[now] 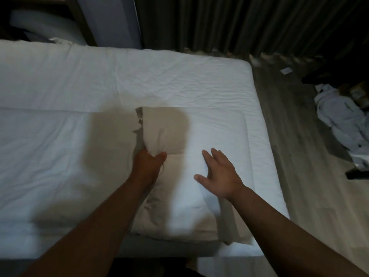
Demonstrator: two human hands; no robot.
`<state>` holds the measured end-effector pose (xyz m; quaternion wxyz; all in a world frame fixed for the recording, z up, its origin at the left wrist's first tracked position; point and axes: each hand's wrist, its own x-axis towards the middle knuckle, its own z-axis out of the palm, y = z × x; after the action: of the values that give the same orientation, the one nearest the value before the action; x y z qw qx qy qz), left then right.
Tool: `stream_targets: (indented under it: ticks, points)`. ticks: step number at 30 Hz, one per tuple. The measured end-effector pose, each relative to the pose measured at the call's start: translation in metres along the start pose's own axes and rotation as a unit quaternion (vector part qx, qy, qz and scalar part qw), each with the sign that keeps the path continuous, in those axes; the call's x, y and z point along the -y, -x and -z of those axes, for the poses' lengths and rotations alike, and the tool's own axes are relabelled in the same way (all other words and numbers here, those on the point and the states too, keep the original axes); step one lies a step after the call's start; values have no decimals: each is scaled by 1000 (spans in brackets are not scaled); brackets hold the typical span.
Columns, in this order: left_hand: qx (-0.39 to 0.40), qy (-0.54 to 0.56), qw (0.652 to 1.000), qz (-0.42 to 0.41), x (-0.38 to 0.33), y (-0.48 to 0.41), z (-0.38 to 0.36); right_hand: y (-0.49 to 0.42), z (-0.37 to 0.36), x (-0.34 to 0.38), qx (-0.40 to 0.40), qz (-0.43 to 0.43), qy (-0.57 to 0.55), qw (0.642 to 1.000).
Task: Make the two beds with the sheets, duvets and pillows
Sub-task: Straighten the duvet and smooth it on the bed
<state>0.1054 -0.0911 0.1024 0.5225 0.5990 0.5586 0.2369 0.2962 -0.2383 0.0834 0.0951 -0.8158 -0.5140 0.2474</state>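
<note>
A white pillow (209,136) lies on the right end of the bed (179,80), which is covered by a white sheet. A white duvet (50,156) spreads over the left and near part of the bed. My left hand (148,164) grips the pillow's left edge, thumb on top and fingers tucked under. My right hand (218,176) lies with spread, straight fingers on the pillow's top, toward its near right part. Shadows of my head and arms fall over the pillow's left half.
Dark curtains (239,23) hang behind the bed. A wooden floor (299,156) runs along the right side, with a heap of pale crumpled linen (343,120) on it. A headboard or frame post (79,19) stands at the top left.
</note>
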Motion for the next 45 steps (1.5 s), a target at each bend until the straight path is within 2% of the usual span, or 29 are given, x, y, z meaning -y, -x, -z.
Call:
stream_targets:
  ticks: [6,11,17,20,22,24,27,29,32,34,35,38,42,43,45]
  points:
    - [-27,16,999,-20,3,-9,75,-9,-10,67,1,34,15,999]
    - [-17,55,998,-1,16,-21,147,-17,-31,137,17,46,31,998]
    - [-27,20,999,20,47,-57,243,-34,-68,240,35,62,48,996]
    - [-7,65,994,90,84,-80,286,-55,-90,287,70,54,60,994]
    - [30,30,990,133,115,-91,303,-72,-111,308,104,10,53,993]
    - [120,16,972,200,147,-98,307,-87,-129,320,109,-43,64,991]
    - [274,157,896,313,173,-105,306,-102,-143,328,82,-142,58,985]
    - [250,290,850,362,175,-128,303,-104,-146,324,39,-152,81,984]
    - [201,377,826,367,165,-181,298,-98,-158,319,2,-99,109,989]
    - [201,372,834,355,155,-210,290,-91,-171,311,-11,-74,104,992]
    - [205,358,841,351,151,-220,285,-88,-173,311,-24,-90,77,993]
    - [222,295,873,319,142,-234,269,-81,-182,302,-104,-91,42,990]
    - [240,153,912,295,116,-254,267,-81,-174,294,-92,-77,20,993]
    - [224,154,928,256,111,-265,267,-82,-170,292,-86,-68,16,994]
    - [157,166,966,125,95,-283,269,-84,-163,292,-92,-34,5,995]
